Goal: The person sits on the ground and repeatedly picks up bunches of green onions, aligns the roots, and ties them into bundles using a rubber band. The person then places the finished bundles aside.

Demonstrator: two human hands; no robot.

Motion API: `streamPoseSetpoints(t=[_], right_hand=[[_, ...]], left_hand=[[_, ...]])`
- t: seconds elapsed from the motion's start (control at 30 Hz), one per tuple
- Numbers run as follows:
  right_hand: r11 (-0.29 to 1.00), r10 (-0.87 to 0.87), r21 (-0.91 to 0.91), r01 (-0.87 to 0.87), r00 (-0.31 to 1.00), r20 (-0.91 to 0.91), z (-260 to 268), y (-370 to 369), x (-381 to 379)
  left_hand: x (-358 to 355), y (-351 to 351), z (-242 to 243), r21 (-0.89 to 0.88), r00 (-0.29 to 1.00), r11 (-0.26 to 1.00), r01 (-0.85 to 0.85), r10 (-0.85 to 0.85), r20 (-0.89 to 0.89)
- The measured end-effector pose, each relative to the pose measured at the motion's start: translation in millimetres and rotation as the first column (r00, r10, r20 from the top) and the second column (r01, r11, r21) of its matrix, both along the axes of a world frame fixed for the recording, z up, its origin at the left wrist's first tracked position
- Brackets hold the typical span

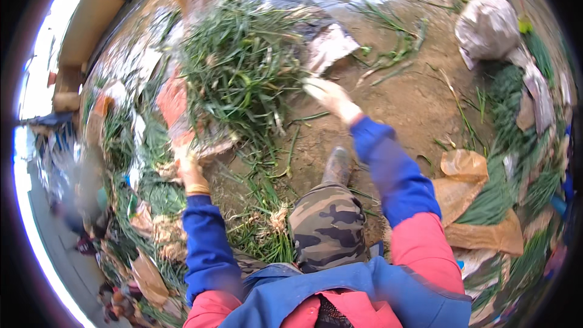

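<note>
A loose heap of green onions (241, 68) lies on spread woven sacking, part of it an orange-pink sack (172, 100). My left hand (190, 168), with a yellowish band at the wrist, grips the near left corner of this sacking. On the other side, my right hand (330, 95) reaches to the heap's right edge, beside a whitish sack flap (330, 48). Its fingers point left and are blurred, so their hold is unclear. More green onions (268, 241) with pale roots lie by my left leg, next to my camouflage-clad knee (328, 228).
A stuffed whitish sack (487, 27) stands at the upper right. Below it, piles of green onions (496, 105) run along the right, with a tan sack (483, 232) nearer me. Stray stalks (396, 59) litter the brown ground (387, 95). People (120, 305) are at the lower left.
</note>
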State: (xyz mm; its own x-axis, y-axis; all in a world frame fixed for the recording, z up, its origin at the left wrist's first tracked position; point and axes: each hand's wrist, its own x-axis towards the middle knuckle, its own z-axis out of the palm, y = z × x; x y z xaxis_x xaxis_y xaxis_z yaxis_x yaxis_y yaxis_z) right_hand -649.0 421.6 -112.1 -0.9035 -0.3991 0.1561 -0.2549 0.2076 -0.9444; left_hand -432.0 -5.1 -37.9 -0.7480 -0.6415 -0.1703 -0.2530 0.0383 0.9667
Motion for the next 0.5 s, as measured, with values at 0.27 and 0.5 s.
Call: streamPoseSetpoints(t=[0.27,0.5], right_hand=[[0.531,0.235,0.82,-0.213,0.967,0.1,-198,197,255],[0.859,-0.194,0.491,0.145,0.98,0.049,-228,226,265]], left_hand=[[194,79,-15,0.205,0.868,0.945,-0.253,0.128,0.481],[215,83,35,0.427,0.987,0.894,-0.137,0.087,0.135]])
